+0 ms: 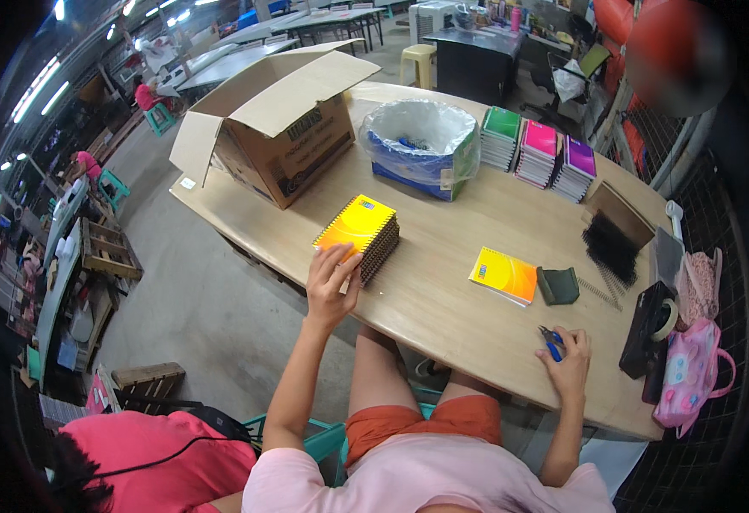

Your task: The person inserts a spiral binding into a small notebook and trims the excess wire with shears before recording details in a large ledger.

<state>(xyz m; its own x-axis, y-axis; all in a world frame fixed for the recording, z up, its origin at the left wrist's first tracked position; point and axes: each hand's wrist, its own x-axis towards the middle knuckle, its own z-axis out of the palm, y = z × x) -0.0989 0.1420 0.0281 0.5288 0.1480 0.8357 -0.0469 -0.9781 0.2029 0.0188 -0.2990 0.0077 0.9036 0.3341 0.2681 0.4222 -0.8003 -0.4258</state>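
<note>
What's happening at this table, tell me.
A seated person's left hand touches the near end of a stack of yellow spiral notebooks. The right hand has small blue-handled pliers near the table's edge. A separate yellow notebook lies beside a dark green block.

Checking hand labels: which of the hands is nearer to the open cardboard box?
Left. The left hand touches the yellow notebook stack in front of the cardboard box; the right hand holds blue-handled pliers farther right.
</note>
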